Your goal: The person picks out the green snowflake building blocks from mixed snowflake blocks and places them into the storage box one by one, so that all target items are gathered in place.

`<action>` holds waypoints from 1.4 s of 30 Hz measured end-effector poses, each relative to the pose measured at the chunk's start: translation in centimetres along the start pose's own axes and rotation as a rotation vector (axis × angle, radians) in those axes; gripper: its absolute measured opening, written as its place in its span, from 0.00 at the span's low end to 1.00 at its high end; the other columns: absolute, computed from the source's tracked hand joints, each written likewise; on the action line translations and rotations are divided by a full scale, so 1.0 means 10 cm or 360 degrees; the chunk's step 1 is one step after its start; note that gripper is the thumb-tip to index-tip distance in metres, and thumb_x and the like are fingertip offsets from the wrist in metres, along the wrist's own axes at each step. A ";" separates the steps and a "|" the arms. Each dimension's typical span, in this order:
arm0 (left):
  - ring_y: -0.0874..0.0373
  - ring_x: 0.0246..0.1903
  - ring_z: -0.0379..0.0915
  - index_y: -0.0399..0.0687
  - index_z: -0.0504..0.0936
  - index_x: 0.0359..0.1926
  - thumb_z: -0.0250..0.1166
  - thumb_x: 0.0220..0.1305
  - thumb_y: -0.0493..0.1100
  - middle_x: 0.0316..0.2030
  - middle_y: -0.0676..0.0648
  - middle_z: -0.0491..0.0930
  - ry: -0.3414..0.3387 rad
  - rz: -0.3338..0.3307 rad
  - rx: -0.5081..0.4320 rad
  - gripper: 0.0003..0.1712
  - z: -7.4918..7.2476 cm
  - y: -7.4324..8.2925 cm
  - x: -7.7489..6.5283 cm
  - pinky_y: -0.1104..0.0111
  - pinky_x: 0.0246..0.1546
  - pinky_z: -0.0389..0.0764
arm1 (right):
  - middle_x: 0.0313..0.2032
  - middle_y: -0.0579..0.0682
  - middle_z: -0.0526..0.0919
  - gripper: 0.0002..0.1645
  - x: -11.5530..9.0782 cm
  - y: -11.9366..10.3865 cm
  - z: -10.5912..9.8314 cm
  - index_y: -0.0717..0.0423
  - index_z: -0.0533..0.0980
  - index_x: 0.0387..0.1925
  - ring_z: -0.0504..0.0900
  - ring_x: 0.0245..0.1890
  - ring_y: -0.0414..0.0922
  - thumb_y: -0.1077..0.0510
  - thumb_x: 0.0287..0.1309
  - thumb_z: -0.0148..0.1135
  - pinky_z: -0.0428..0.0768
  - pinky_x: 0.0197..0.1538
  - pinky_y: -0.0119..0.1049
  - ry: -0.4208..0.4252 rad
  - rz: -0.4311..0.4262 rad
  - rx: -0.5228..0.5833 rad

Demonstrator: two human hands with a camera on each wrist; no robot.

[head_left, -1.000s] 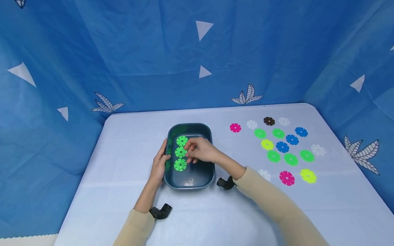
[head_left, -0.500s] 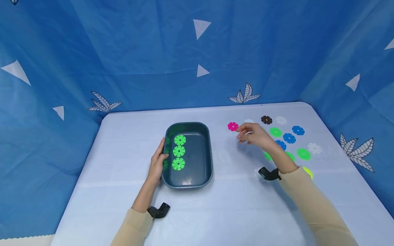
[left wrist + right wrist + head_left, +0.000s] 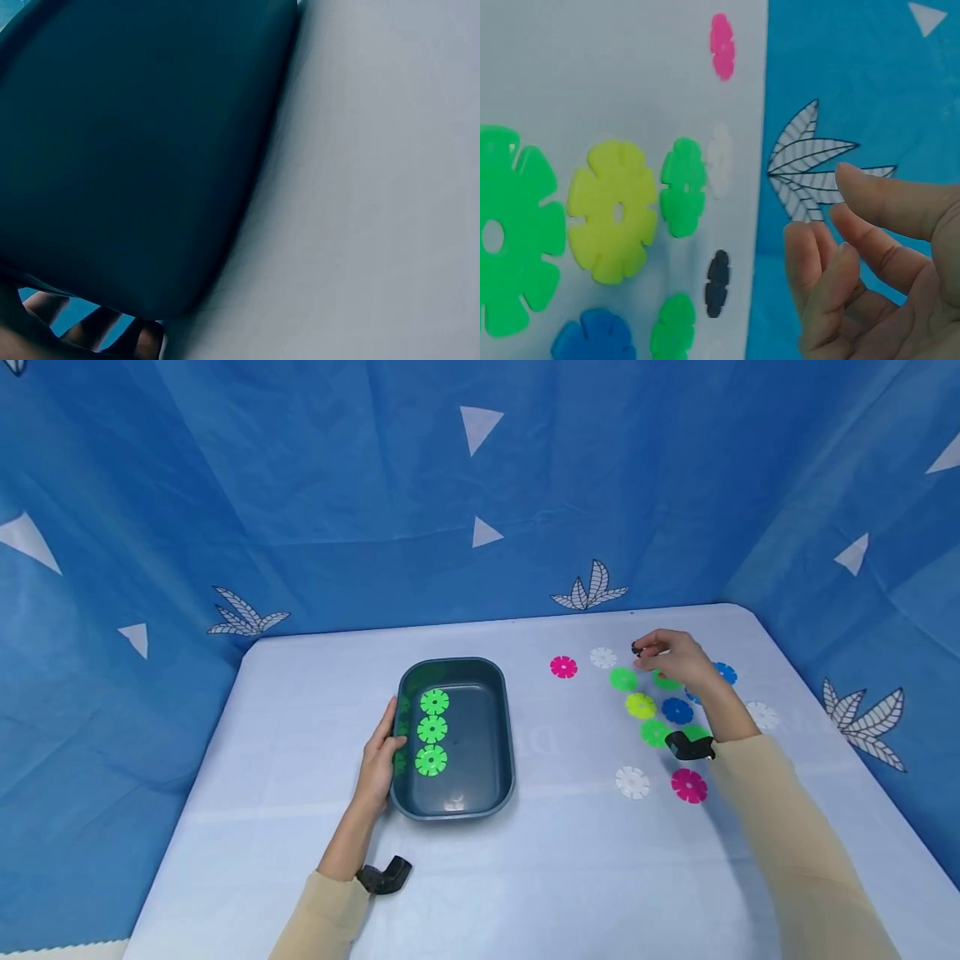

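L grip (image 3: 377, 766) holds dk bin (image 3: 477, 752) by its L side; R grip (image 3: 678, 660) — narrow gap, fingers bent — is nr dk disc (image 3: 717, 283) on desk (image 3: 570, 860).

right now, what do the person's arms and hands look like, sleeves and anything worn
The left sleeve and right sleeve are plain beige, ending short of the hands. The left hand and right hand wear no gloves. Each wrist has a bent black device, the left device and right device. No cables show.

Curtained booth, blue drapes (image 3: 360, 502), white table (image 3: 585, 877)
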State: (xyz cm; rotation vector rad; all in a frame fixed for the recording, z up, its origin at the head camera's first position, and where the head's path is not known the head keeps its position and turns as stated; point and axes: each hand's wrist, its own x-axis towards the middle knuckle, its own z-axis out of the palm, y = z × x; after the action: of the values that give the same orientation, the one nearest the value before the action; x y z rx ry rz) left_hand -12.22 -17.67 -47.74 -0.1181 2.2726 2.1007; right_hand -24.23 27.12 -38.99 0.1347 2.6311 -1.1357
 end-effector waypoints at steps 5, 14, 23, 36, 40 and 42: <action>0.57 0.77 0.32 0.57 0.49 0.78 0.44 0.72 0.36 0.78 0.56 0.43 -0.0019 0.0010 -0.0010 0.36 0.01 0.00 0.00 0.55 0.77 0.37 | 0.50 0.61 0.70 0.30 0.12 0.11 0.05 0.66 0.67 0.64 0.68 0.49 0.55 0.58 0.64 0.60 0.76 0.52 0.49 -0.0093 0.0073 0.0024; 0.57 0.78 0.32 0.59 0.49 0.78 0.44 0.72 0.36 0.78 0.55 0.43 0.0000 -0.0003 0.0009 0.36 0.00 0.00 0.00 0.55 0.77 0.37 | 0.57 0.68 0.66 0.29 0.26 0.30 0.26 0.65 0.70 0.59 0.66 0.52 0.60 0.59 0.58 0.65 0.73 0.51 0.50 -0.0119 0.0120 -0.0147; 0.56 0.78 0.32 0.60 0.50 0.77 0.44 0.72 0.36 0.78 0.55 0.43 -0.0005 0.0008 -0.0006 0.36 0.00 0.00 0.00 0.54 0.77 0.37 | 0.55 0.67 0.67 0.29 0.28 0.28 0.33 0.66 0.70 0.58 0.68 0.48 0.60 0.61 0.56 0.67 0.74 0.47 0.49 -0.0057 0.0135 -0.0221; 0.56 0.78 0.32 0.62 0.50 0.77 0.44 0.71 0.36 0.78 0.55 0.42 -0.0012 0.0017 -0.0017 0.36 0.01 0.00 0.00 0.54 0.77 0.37 | 0.44 0.63 0.72 0.18 0.26 0.34 0.27 0.66 0.71 0.51 0.76 0.35 0.51 0.64 0.60 0.60 0.76 0.38 0.38 -0.0016 0.0104 -0.0052; 0.56 0.78 0.32 0.63 0.50 0.77 0.44 0.71 0.37 0.78 0.55 0.42 -0.0009 0.0010 -0.0011 0.36 0.00 0.00 -0.01 0.54 0.77 0.37 | 0.44 0.62 0.72 0.18 0.23 0.32 0.26 0.68 0.70 0.54 0.79 0.29 0.43 0.65 0.63 0.56 0.79 0.35 0.32 -0.0041 0.0122 0.0113; 0.56 0.78 0.32 0.63 0.50 0.77 0.44 0.71 0.37 0.78 0.55 0.42 -0.0007 0.0002 -0.0006 0.36 0.00 0.00 -0.02 0.53 0.77 0.37 | 0.46 0.62 0.72 0.20 0.22 0.29 0.25 0.68 0.69 0.56 0.79 0.28 0.41 0.64 0.64 0.55 0.80 0.34 0.31 -0.0046 0.0148 0.0173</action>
State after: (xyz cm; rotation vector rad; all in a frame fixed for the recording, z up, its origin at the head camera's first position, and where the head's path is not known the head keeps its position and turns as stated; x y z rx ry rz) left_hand -12.05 -17.64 -47.77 -0.1119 2.2673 2.1036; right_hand -25.25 27.27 -43.33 0.2578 2.5102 -1.2395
